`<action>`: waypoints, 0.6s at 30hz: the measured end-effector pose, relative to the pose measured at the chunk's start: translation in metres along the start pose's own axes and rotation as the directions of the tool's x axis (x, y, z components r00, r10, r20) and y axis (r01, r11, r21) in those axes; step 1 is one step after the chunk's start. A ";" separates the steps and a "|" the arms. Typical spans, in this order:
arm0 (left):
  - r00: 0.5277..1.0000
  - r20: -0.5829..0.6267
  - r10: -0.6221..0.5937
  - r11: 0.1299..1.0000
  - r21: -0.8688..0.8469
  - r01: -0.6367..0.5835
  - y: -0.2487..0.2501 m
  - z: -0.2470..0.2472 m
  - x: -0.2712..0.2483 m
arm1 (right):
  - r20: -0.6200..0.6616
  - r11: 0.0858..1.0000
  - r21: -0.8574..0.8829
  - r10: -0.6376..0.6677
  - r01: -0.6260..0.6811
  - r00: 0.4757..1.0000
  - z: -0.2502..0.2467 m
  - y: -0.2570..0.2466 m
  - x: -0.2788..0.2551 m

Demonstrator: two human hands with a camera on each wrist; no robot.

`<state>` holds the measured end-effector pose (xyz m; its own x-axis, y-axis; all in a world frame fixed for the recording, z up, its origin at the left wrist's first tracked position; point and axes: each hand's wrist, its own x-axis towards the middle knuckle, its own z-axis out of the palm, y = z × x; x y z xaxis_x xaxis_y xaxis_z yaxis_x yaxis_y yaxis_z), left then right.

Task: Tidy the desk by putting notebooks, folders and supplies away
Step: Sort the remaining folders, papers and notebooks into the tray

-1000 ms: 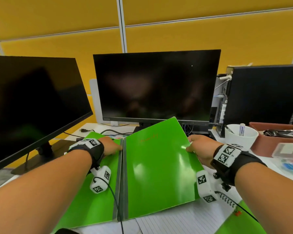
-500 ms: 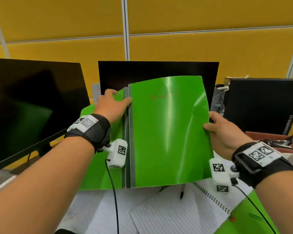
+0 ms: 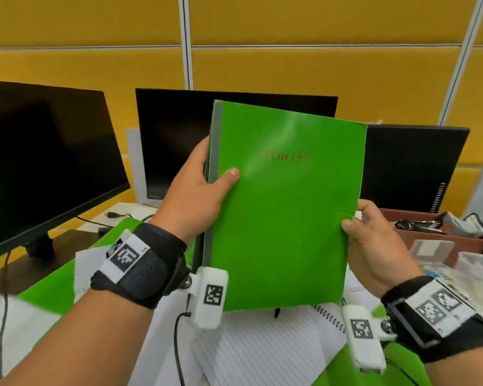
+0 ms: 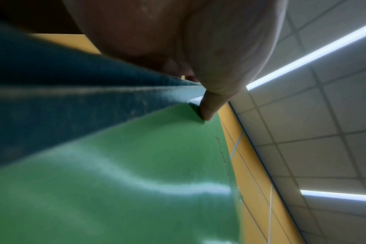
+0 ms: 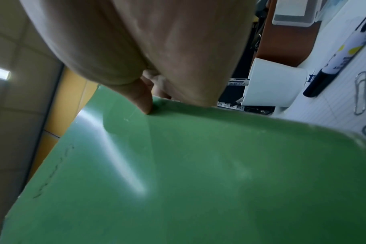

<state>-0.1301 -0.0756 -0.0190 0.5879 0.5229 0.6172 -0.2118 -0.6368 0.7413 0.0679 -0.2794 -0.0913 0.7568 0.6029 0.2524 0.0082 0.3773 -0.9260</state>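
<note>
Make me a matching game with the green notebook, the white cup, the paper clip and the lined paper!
Things:
1. green notebook with red writing
2. white cup
3. silver wire paper clip
4. open spiral-bound lined paper pad

Places:
A. lies on lined paper
B. gripped by the left hand and right hand
C. stands beside the brown tray
D. lies on the desk under the notebook

Pairs: 1-B, 2-C, 3-A, 4-D

I worked in an office; dark monitors [image 3: 229, 140], yellow partition panels [image 3: 318, 68] and desk [image 3: 123, 210] showed it.
</note>
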 end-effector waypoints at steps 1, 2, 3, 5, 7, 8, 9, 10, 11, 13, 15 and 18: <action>1.000 0.007 0.016 1.000 -0.012 -0.016 -0.001 0.003 -0.001 | -0.015 1.000 -0.011 -0.003 0.003 1.000 -0.002 0.000 -0.003; 0.999 0.010 0.031 0.999 -0.026 -0.031 -0.001 0.004 -0.002 | -0.026 1.000 -0.025 -0.004 0.003 1.000 -0.003 0.000 -0.004; 0.999 0.011 0.038 0.998 -0.051 -0.037 -0.002 0.006 -0.002 | -0.035 0.999 -0.041 -0.002 0.001 0.999 -0.004 0.001 -0.006; 0.999 0.024 0.039 0.993 -0.113 -0.036 -0.004 0.006 -0.003 | -0.049 0.997 -0.071 -0.009 0.005 0.999 -0.007 0.000 -0.007; 0.998 0.062 0.020 0.991 -0.136 -0.012 -0.006 0.004 -0.003 | -0.062 0.996 -0.090 -0.030 0.024 0.998 -0.008 -0.002 -0.009; 0.995 0.096 -0.010 0.990 -0.140 0.023 -0.008 0.004 -0.004 | -0.081 0.994 -0.103 -0.046 0.038 0.996 -0.011 -0.004 -0.010; 0.990 0.131 -0.048 0.987 -0.149 0.067 -0.011 0.004 -0.005 | -0.105 0.992 -0.113 -0.060 0.048 0.993 -0.013 -0.005 -0.010; 0.984 0.160 -0.083 0.981 -0.161 0.109 -0.015 0.005 -0.006 | -0.133 0.991 -0.119 -0.072 0.056 0.988 -0.017 -0.006 -0.009; 0.977 0.179 -0.112 0.974 -0.174 0.143 -0.018 0.008 -0.008 | -0.159 0.991 -0.122 -0.080 0.061 0.984 -0.020 -0.005 -0.008; 0.973 0.182 -0.142 0.962 -0.206 0.179 -0.023 0.014 -0.011 | -0.203 0.983 -0.170 -0.098 0.064 0.974 -0.024 -0.003 -0.006; 0.975 0.159 -0.153 0.953 -0.238 0.188 -0.026 0.021 -0.013 | -0.234 0.972 -0.231 -0.102 0.046 0.967 -0.026 0.002 -0.007; 0.981 0.108 -0.163 0.937 -0.293 0.188 -0.030 0.031 -0.014 | -0.175 0.969 -0.245 -0.032 -0.012 0.984 -0.028 0.013 -0.008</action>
<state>-0.1081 -0.0812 -0.0575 0.6955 0.5552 0.4561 -0.3169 -0.3327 0.8882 0.0801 -0.2992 -0.1132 0.8590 0.4581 0.2286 0.1588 0.1859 -0.9696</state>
